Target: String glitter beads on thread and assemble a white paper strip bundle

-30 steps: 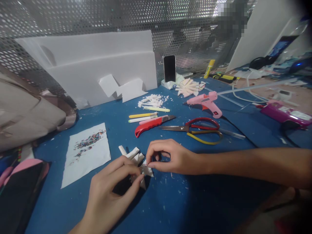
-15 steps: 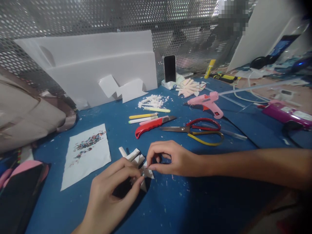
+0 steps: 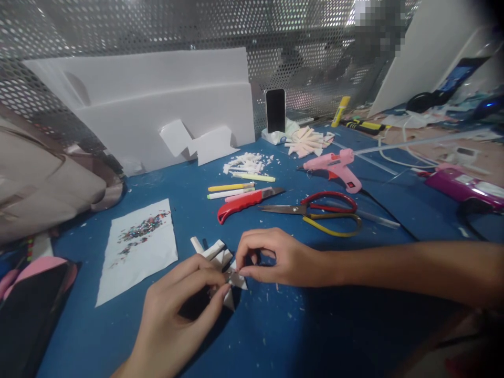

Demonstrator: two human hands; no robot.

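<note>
Left hand point(image 3: 177, 320) and right hand point(image 3: 275, 257), both closed in a fingertip pinch on the folded white paper piece point(image 3: 217, 252), which lies low on the near middle of the blue table point(image 3: 315, 325). The left thumb and forefinger grip its near side; the right fingertips nip a pointed flap on its right edge. Behind, white foam boards point(image 3: 157, 105) lean against the perforated metal screen. At left lies a paper sheet point(image 3: 137, 262) strewn with coloured specks, well apart from the hands. Beyond the right hand: pink glue gun point(image 3: 334, 165), scissors point(image 3: 315, 210) with red and yellow handles, and a red utility knife point(image 3: 246, 201), blade end pointing right. From my remote seat I judge that this fine pinching goes best with the left hand as a fixed anchor pressing the piece to the table, while the right works only with its fingertips, in small, slow moves, so that the thin flaps neither tear nor unfold.
</note>
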